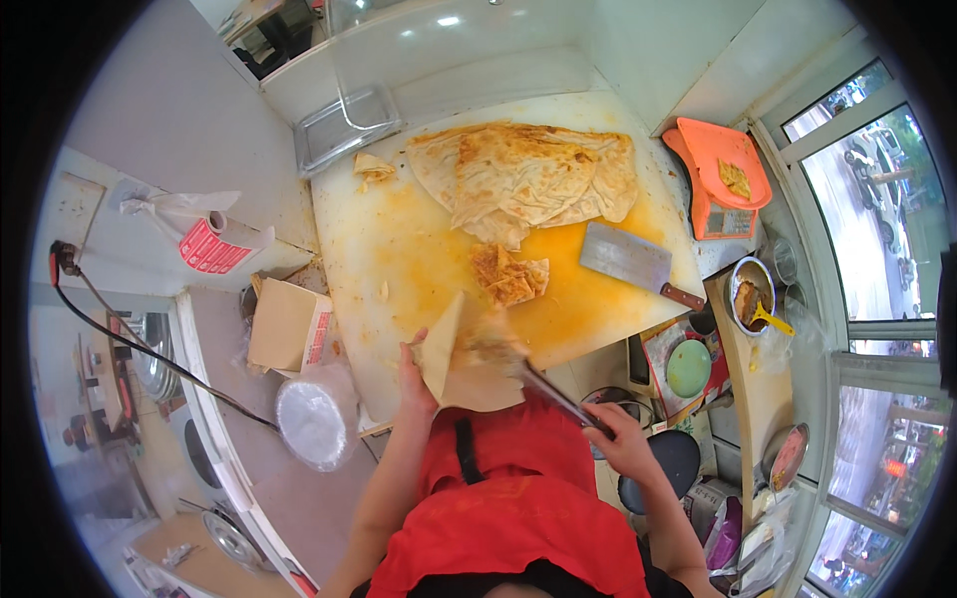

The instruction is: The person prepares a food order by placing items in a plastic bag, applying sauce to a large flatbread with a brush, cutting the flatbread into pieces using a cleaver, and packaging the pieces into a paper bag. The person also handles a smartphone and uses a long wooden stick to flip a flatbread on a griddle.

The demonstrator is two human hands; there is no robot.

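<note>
My left hand (416, 371) holds a brown paper bag (478, 390) with its mouth spread, low over the front of the cutting board (359, 299). In my right hand (619, 435) are metal tongs (561, 398), whose tips reach into the bag's mouth. Something blurred, apparently flatbread pieces, is at the tips. Just beyond the bag lies a small pile of cut flatbread pieces (508, 275). Farther back rests a large folded flatbread (531, 176), browned on top. A cleaver (626, 254) lies to the right, its wooden handle towards the board's edge.
An orange scale (716, 168) with a flatbread piece on it stands at the back right. Below it is a metal bowl (751, 295) with a yellow-handled utensil. A clear plastic tray (348, 128) sits back left. A cardboard box (288, 325) and wrapped round lids (314, 418) are left.
</note>
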